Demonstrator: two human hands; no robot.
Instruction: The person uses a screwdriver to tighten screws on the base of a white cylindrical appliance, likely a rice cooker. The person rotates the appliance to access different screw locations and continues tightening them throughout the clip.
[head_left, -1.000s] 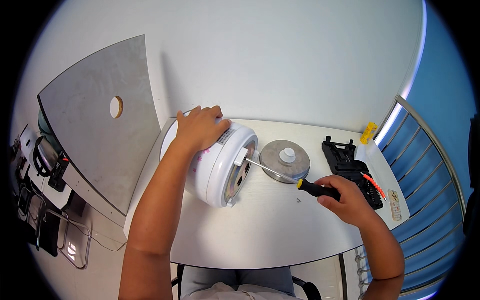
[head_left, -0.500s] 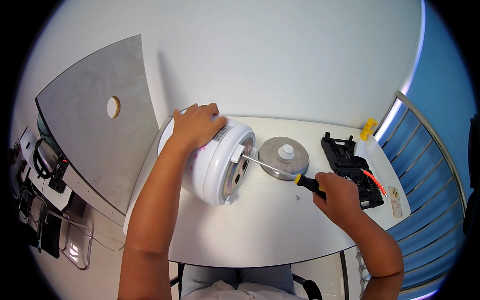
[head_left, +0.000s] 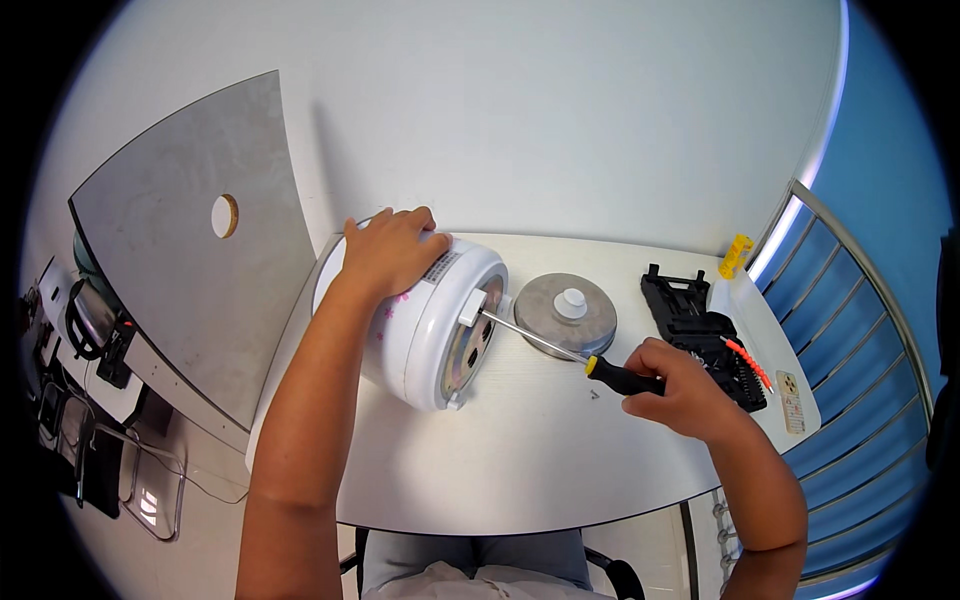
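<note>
A white rice cooker (head_left: pixel 400 350) with pink flowers lies on its side, its round metal base turned to the right. My left hand (head_left: pixel 392 252) lies over its upper side with bent fingers, holding it steady. My right hand (head_left: pixel 678 388) grips the rear of the black-and-yellow handle of a screwdriver (head_left: pixel 622 376). The screwdriver's long shaft slants up to the left, its tip at a white foot (head_left: pixel 472 307) on the cooker's base. Whether the tip sits in a screw is too small to tell. Small loose screws (head_left: pixel 594 394) lie on the table below the handle.
A round metal lid (head_left: pixel 566 315) with a white knob lies behind the screwdriver shaft. An open black tool case (head_left: pixel 700 325) is on the right, beside an orange flexible shaft (head_left: pixel 748 362) and a yellow object (head_left: pixel 736 256). A grey panel (head_left: pixel 190 250) stands left; metal railing (head_left: pixel 860 290) runs along the right.
My right hand has turned and shifted its grip toward the handle's end, so more of the handle shows. My left hand and the cooker have hardly moved.
</note>
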